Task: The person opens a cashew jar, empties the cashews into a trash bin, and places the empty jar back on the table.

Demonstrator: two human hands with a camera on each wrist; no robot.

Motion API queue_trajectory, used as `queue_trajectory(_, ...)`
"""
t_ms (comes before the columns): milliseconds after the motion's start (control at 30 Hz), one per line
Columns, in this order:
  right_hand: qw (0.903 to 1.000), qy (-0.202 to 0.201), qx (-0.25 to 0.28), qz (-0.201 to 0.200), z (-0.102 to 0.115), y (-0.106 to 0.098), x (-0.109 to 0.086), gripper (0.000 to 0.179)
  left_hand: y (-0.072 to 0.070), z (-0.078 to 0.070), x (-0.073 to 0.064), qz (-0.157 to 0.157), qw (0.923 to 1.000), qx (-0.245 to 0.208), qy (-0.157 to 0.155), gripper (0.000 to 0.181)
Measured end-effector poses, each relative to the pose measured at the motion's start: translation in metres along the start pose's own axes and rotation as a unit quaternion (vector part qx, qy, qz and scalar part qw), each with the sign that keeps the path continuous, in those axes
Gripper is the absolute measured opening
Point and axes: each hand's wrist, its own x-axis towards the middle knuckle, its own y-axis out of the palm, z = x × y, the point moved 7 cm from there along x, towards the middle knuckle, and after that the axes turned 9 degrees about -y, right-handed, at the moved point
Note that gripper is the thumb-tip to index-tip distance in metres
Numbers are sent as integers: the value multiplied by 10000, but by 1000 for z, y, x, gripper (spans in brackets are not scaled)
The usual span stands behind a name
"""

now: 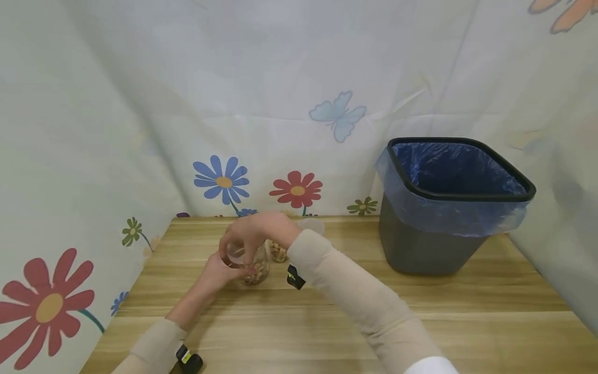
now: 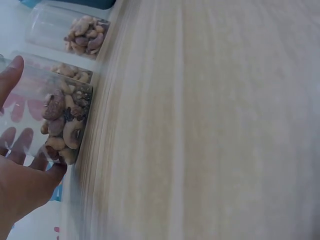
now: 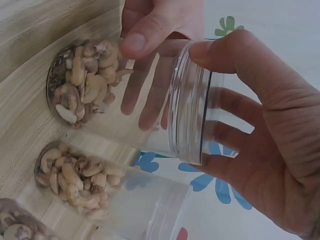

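My left hand (image 1: 218, 274) grips a clear plastic jar (image 3: 102, 117) around its side, thumb across the front and fingers behind. Mixed nuts, cashews among them, fill its lower part. From above, my right hand (image 1: 254, 231) holds the jar's clear screw lid (image 3: 192, 105), thumb on one side and fingers curled round the other. In the right wrist view the lid sits at the jar's mouth. The jar stands upright near the back left of the wooden table. A second clear jar (image 3: 132, 197) of nuts is right beside it.
A third jar of nuts (image 2: 57, 32) stands farther along the row, partly hidden by my right arm in the head view. At the back right is a grey bin (image 1: 420, 244) lined with a blue bag (image 1: 448, 215). A flower-printed sheet (image 1: 261, 104) hangs behind the table (image 1: 280, 327).
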Motion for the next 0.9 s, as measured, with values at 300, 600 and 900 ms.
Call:
queue_trajectory(300,9907,900,-531,-870,2,-15,-13,50,3,5,-1,47,9999,-151,15,77)
queue_trajectory(600,9304,2869,-339,-2257,16,-34,-26,39,-1,1,-4,-22,9997,-116,193,80)
queue_trajectory(900,9178,3603,-252,-1649,22,-11,-20,39,3,1,-3,-3,10000,-22,-82,66)
